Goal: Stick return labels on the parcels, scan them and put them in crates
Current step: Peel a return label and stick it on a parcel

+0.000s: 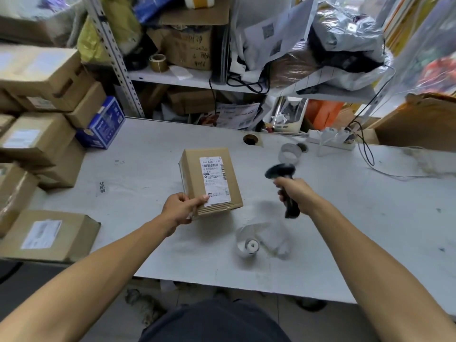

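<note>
— Where's your parcel?
— The labelled cardboard parcel (211,180) sits mid-table (345,218); your left hand (181,208) grips its near corner, thumb on the label (215,180).
— And your right hand (294,190)?
— Wrapped round the black scanner (283,183) at three o'clock of the parcel — blurred. Stacked boxes (37,141) at nine, cluttered shelving (197,80) at twelve.

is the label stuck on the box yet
Yes: a white label lies flat on the box top, left hand at its corner.
</note>
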Action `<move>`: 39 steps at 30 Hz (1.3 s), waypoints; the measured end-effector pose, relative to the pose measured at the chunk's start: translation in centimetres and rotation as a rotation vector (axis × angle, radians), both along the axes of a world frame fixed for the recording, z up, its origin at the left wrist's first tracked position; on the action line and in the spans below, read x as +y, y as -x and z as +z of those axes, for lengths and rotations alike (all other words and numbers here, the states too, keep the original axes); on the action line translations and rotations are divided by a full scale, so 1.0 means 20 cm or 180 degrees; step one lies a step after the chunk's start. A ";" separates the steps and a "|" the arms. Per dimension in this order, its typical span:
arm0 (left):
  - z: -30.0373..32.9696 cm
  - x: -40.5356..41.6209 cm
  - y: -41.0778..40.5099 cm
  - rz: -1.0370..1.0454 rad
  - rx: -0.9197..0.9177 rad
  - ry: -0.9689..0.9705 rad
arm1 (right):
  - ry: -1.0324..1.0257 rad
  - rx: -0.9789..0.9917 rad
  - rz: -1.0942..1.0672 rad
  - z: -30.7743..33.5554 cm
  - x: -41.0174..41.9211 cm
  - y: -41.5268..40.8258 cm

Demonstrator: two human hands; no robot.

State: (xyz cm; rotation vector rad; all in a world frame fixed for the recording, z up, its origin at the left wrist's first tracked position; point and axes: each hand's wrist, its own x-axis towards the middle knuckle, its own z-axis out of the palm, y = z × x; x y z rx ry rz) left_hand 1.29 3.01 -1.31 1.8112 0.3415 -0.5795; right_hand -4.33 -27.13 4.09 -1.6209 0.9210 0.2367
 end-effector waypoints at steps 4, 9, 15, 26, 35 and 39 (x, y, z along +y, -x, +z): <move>0.00 -0.01 -0.01 -0.0011 0.0031 -0.0055 | -0.0152 -0.0230 0.0980 0.35 0.13 -0.08; 0.00 -0.01 -0.01 -0.0050 0.0070 -0.0131 | -0.0191 -0.0320 0.1227 0.54 0.23 -0.13; 0.00 0.00 -0.02 -0.0029 0.0130 -0.0087 | -0.0158 -0.0315 0.1253 0.56 0.28 -0.15; -0.01 0.00 -0.03 -0.0016 0.0185 -0.0095 | -0.0232 -0.0272 0.1289 0.56 0.28 -0.14; -0.01 0.00 -0.02 0.0086 0.0283 -0.0083 | 0.0001 -0.0251 0.1229 0.48 0.22 -0.10; -0.07 0.02 0.00 0.0302 0.0140 -0.0147 | 0.0340 -0.0046 0.0922 0.21 0.11 -0.01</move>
